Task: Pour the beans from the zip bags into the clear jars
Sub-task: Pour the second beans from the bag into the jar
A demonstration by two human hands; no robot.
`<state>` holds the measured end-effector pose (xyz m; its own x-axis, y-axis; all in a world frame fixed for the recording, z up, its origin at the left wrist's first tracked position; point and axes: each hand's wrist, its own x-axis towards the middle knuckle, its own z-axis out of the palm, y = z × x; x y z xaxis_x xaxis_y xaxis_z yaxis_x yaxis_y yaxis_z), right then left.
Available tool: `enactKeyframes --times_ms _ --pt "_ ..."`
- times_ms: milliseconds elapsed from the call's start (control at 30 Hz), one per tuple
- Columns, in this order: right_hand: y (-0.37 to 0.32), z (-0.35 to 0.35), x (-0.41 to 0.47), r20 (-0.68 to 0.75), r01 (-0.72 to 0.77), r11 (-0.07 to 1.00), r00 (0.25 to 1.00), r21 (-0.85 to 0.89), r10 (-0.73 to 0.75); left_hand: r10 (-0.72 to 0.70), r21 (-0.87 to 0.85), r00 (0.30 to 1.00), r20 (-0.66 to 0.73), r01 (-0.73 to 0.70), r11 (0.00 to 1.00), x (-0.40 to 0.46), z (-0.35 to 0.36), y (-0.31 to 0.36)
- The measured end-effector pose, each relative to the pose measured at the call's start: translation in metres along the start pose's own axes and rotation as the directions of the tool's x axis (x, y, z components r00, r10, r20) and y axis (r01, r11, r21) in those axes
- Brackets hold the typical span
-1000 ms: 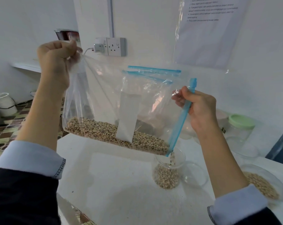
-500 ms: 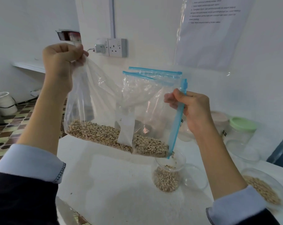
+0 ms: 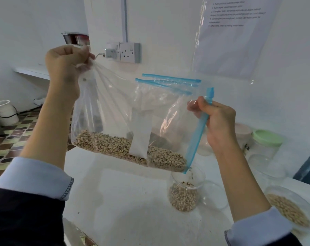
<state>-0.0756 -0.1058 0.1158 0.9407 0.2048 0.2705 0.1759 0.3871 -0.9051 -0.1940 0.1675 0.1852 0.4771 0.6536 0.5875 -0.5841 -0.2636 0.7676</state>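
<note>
I hold a clear zip bag point(image 3: 115, 110) with a blue zip strip tilted above the white table point(image 3: 129, 201). My left hand point(image 3: 65, 68) grips its bunched bottom corner, raised high. My right hand point(image 3: 216, 121) grips the blue zip edge lower down. Pale beans point(image 3: 118, 146) lie along the bag's low side, down to the corner that hangs over an open clear jar point(image 3: 185, 192). A few beans fall into the jar, which is partly filled. A white label sits on the bag's front.
Another zip bag point(image 3: 168, 82) with blue strips stands behind against the wall. A jar with beans point(image 3: 289, 208) lies at the right edge. A green-lidded jar point(image 3: 266, 144) and a clear lid point(image 3: 214, 196) sit near. Wall sockets point(image 3: 122, 52) are behind.
The bag and both hands have shifted slightly; the low corner stays over the jar mouth and beans keep dropping in.
</note>
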Motion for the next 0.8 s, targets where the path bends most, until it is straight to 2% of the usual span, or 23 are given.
enactKeyframes --times_ms 67,133,233,400,533,600,800 --pt "-0.0004 0.0014 -0.0009 0.014 -0.005 0.999 1.000 -0.032 0.006 -0.001 0.015 1.000 0.013 0.001 1.000 -0.0001 0.0004 0.0000" --pt "0.0005 0.0010 -0.0002 -0.048 0.002 1.000 0.999 -0.025 -0.003 -0.004 0.014 1.000 0.019 0.004 1.000 0.0001 -0.0001 0.0005" --pt "0.0010 0.0035 -0.0023 0.004 -0.015 1.000 1.000 -0.027 0.015 -0.001 0.028 0.999 0.039 -0.001 1.000 -0.0006 -0.0001 -0.0008" --pt "0.0014 0.0036 -0.0039 -0.003 -0.039 0.999 0.999 -0.021 0.039 -0.002 0.035 0.999 0.047 0.001 0.999 -0.0019 0.0020 -0.0021" --pt "0.0009 0.0040 -0.0043 -0.080 -0.001 1.000 0.997 0.010 0.002 0.010 0.038 0.999 0.040 -0.012 0.999 -0.0024 0.0023 0.0015" --pt "0.0016 0.0055 -0.0066 -0.039 -0.012 1.000 0.999 0.014 0.012 0.018 0.040 0.999 0.044 -0.020 0.999 -0.0040 0.0036 0.0024" --pt "0.0016 0.0038 -0.0077 -0.032 -0.020 1.000 0.999 0.012 0.020 0.021 0.042 0.999 0.042 -0.023 0.999 -0.0062 0.0055 0.0016"
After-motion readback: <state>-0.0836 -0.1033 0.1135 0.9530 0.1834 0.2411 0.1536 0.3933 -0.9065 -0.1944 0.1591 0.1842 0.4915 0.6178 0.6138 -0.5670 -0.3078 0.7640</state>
